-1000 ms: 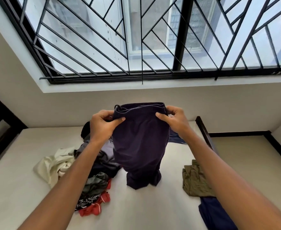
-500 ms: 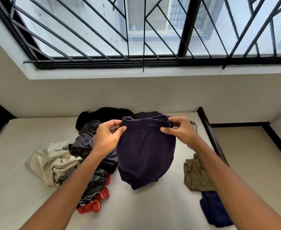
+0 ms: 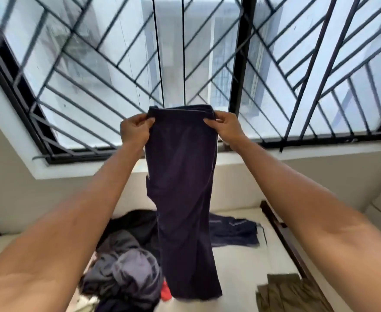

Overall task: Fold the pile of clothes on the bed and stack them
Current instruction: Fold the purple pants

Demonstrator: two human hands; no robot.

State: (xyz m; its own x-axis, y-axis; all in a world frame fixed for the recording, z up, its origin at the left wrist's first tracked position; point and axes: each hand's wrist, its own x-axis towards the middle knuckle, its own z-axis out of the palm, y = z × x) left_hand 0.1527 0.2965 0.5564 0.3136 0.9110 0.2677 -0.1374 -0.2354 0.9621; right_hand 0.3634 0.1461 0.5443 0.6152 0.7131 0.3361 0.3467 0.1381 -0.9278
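Dark navy-purple cloth trousers held up in front of the black diagonal-barred window grille, above the white mattress of the bed. The left hand and the right hand each pinch one end of the waistband, fingers and thumb closed on the cloth. They are at about equal height and reach, so neither is the nearer. The garment hangs straight down from the fingers: its long axis is vertical, waistband uppermost, hems lowest, legs close together. A fold would probably carry the hems toward the waistband along this axis, or lay the whole length on the mattress. A loose heap of grey, black and lilac unfolded clothes lies below left, with a red scrap of fabric at its edge. A flat dark blue garment lies behind the trousers. A folded olive-green garment, cut off by the lower edge, lies to the right near the dark wooden bed rail. Whether the hems touch the mattress cannot be told, and the fingertips are partly hidden by cloth and blur.
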